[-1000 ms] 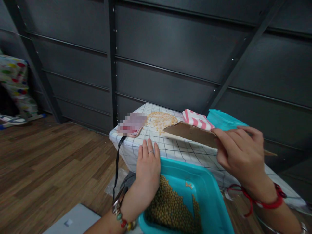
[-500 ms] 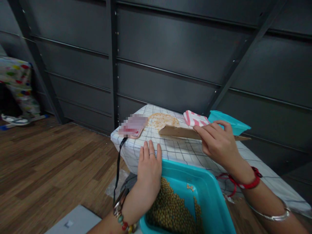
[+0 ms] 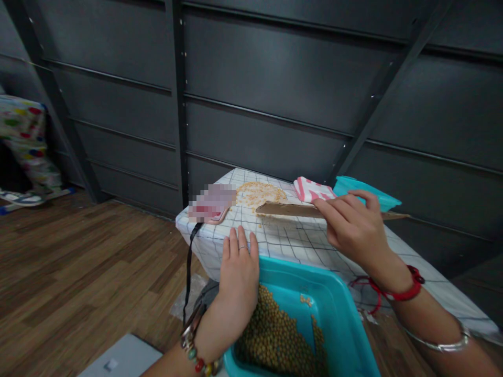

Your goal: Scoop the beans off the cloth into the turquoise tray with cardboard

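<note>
My right hand (image 3: 356, 225) grips the upper edge of a brown piece of cardboard (image 3: 288, 210), which is held nearly on edge over the checked tablecloth (image 3: 293, 238). My left hand (image 3: 239, 272) lies flat with fingers stretched out, on the cloth's near edge beside the rim of a turquoise tub (image 3: 334, 288). Round tan beans (image 3: 281, 335) cover much of the tub's floor. Beyond the cardboard's left end, small yellowish pieces (image 3: 261, 193) form a rough ring on the cloth, with a few stray bits near the cardboard.
A pink phone (image 3: 214, 204), partly blurred, lies at the table's left with a black strap (image 3: 189, 277) hanging down. Behind the cardboard are a pink-and-white cloth (image 3: 312, 189) and another turquoise container (image 3: 363, 192). A dark panelled wall (image 3: 267, 125) borders the table's far side.
The cardboard in my right hand has tilted flatter, and a little more stray material shows by its left end. My left hand stays in place; the view has shifted slightly.
</note>
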Tool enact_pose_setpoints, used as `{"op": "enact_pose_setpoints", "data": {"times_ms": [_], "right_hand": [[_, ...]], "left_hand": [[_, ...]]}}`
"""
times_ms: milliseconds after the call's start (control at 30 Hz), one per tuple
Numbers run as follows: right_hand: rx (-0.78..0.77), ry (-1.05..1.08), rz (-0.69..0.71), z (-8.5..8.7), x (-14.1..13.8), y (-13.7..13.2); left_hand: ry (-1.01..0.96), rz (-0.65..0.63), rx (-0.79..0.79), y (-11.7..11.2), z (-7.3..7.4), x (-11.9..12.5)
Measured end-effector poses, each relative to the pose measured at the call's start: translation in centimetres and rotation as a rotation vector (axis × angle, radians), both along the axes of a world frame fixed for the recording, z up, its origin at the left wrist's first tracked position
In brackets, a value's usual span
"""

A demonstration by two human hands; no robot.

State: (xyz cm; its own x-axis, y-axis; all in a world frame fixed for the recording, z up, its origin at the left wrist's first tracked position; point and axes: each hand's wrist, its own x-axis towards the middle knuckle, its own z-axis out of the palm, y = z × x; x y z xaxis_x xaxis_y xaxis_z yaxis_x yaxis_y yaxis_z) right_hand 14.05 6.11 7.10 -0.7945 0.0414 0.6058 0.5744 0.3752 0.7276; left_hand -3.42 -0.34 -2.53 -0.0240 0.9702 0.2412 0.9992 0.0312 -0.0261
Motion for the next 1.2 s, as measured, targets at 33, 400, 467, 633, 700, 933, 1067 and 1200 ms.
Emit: {"op": "enact_pose_setpoints", "data": {"times_ms": [33, 400, 467, 633, 700, 933, 1067, 1200], "right_hand": [[0.001, -0.009, -0.009, -0.1, -0.2, 0.3], [-0.065, -0.001, 0.044, 0.2, 0.4, 0.0], [-0.032, 0.008, 0.03, 0.2, 0.4, 0.3], [-0.021, -0.007, 0.007, -0.3, 0.0, 1.8], [-0.054, 0.0, 0.02, -0.6, 0.2, 1.9], [-0.163, 0.043, 0.111, -0.4, 1.7, 0.6], [-0.141, 0.06, 0.131, -0.3, 1.7, 0.5], [-0.114, 0.041, 0.11, -0.6, 1.3, 0.8]], "left_hand": [[-0.005, -0.002, 0.005, 0.0, 0.0, 0.0], [0.002, -0.008, 0.003, -0.2, 0.2, -0.2], [0.009, 0.004, -0.011, -0.1, 0.2, -0.1], [0.021, -0.006, -0.011, -0.1, 0.2, -0.2], [0.022, -0.01, 0.001, -0.1, 0.2, -0.2], [0.03, -0.006, -0.019, -0.1, 0.2, -0.1], [0.036, -0.005, -0.014, 0.0, 0.1, -0.1], [0.047, 0.004, -0.006, 0.1, 0.1, 0.0]]}}
